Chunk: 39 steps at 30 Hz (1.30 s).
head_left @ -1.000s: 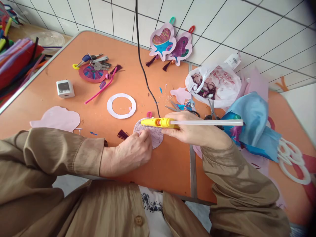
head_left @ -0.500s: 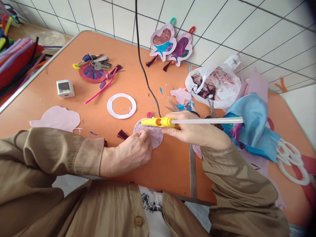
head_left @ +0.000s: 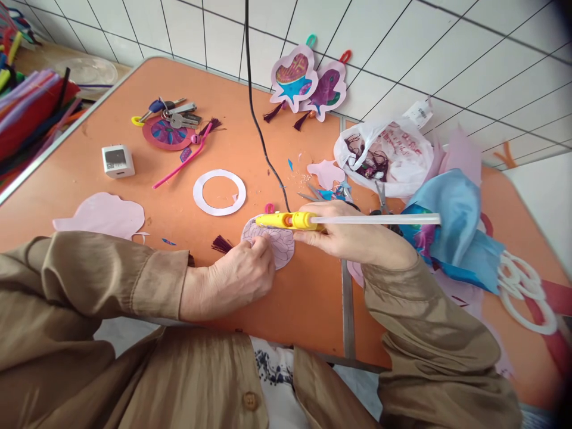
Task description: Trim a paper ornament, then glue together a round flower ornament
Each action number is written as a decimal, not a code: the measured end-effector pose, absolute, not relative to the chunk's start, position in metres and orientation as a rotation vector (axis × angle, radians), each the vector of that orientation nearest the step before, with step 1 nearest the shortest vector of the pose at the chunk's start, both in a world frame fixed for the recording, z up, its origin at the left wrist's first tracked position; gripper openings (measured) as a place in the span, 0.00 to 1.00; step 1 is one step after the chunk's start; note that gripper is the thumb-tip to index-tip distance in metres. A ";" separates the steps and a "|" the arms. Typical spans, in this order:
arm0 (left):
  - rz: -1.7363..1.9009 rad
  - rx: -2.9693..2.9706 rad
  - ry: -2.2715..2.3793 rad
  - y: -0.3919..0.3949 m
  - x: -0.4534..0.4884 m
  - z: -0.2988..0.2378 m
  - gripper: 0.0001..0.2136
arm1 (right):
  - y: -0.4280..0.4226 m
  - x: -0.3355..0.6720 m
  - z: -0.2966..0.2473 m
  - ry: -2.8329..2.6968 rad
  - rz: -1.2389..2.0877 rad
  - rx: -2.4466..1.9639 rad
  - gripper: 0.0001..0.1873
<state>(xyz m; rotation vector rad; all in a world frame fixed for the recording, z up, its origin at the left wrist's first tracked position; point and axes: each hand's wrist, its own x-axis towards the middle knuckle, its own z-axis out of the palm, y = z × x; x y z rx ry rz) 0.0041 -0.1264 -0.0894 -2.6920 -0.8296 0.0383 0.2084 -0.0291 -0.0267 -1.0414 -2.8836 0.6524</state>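
Since the earlier frame, hardly anything has shifted: white bag and blue cloth on the right sit slightly further left, which I put down to a small head turn. Both hands and the gun hold position.

Work in hand: patterned disc, at the near middle of the orange table. Left hand has its fingers drawn closed on the disc's left side. Right hand is wrapped around a yellow glue gun, nozzle over the disc's far part. I can't make out any glue, or the trigger finger.

Progress, as I judge it: midway. Pink loop stands at the far edge, dark tassel at the left; I can't confirm either is fixed. Pale paper ring lies loose, beyond and left, so its joining, if intended, is undone. Two bordered charms against the far wall look finished, loops and tassels included.

Around: keys and white charger far left; pink cutout beyond the left sleeve; scissors just beyond the right hand.

In the way: black cable comes down to the gun and could snag, I'd say.
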 end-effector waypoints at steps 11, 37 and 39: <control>0.031 -2.682 -0.804 -0.126 0.003 -0.091 0.09 | -0.029 0.217 -0.022 -2.815 0.674 -1.116 0.18; -0.001 -2.676 -0.806 -0.126 0.003 -0.093 0.11 | -0.028 0.212 -0.029 -2.897 0.622 -1.104 0.16; 0.001 -2.676 -0.808 -0.126 0.003 -0.094 0.10 | -0.028 0.213 -0.030 -2.881 0.626 -1.061 0.16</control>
